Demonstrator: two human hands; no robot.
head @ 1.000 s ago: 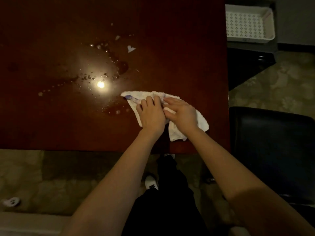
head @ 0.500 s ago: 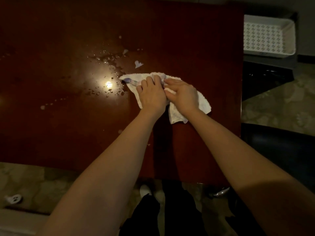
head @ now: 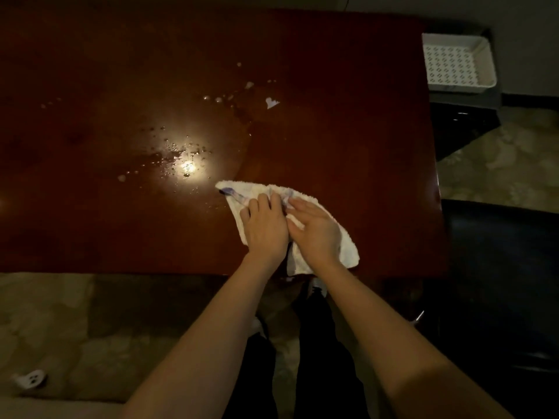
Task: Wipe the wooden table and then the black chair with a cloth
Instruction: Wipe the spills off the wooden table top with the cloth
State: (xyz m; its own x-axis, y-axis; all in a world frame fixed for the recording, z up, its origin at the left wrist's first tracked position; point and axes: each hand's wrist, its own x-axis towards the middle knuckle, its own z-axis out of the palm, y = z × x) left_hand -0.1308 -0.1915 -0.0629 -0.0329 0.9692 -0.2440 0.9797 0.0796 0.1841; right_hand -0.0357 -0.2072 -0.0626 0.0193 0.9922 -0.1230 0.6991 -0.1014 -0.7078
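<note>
Both hands flat on white cloth atop wet wooden table.

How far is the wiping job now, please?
Early stage. In hand: the left hand and right hand press the white cloth on the wooden table near its front edge. Left: droplets and a white scrap remain, and the black chair looks untouched.
</note>
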